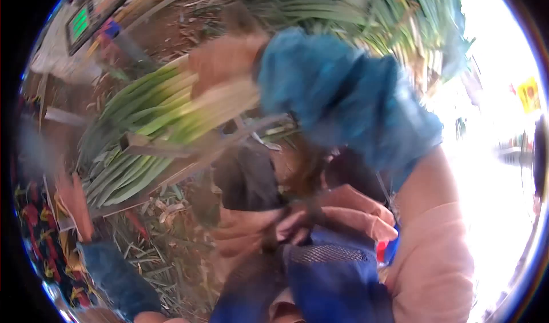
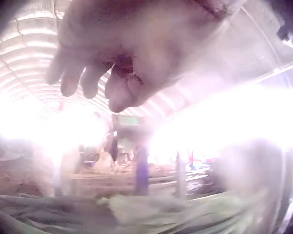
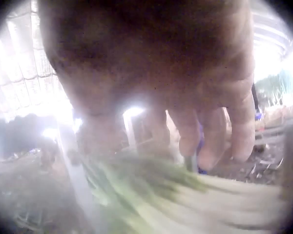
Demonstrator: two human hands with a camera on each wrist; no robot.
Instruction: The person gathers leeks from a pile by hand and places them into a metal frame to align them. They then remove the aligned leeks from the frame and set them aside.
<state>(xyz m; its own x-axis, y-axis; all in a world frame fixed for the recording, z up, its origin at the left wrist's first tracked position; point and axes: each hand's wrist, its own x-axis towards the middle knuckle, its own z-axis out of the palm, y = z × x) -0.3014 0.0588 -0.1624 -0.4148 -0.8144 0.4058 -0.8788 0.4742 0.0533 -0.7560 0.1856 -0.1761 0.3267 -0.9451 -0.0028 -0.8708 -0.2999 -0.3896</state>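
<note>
A spread of long green onions or leeks [image 1: 134, 111], green leaves to the left and pale stalks to the right, lies on a narrow frame in the head view. My right hand [image 1: 226, 63], below a blue sleeve cover, is over the pale stalks. In the right wrist view, the right hand's fingers [image 3: 212, 141] reach down, nearly straight, right at the blurred stalks [image 3: 224, 202]. Off to the left of the leaves, my left hand [image 1: 74, 206] hangs loosely. Its fingers [image 2: 90, 80] are slightly bent in the left wrist view, holding nothing.
A large heap of the same greens [image 1: 343, 8] lies beyond the right arm. A scale with a lit green display [image 1: 79, 24] stands at the far left. A metal bar [image 1: 154, 146] crosses the leaves. Leaf scraps [image 1: 166, 260] litter the ground below.
</note>
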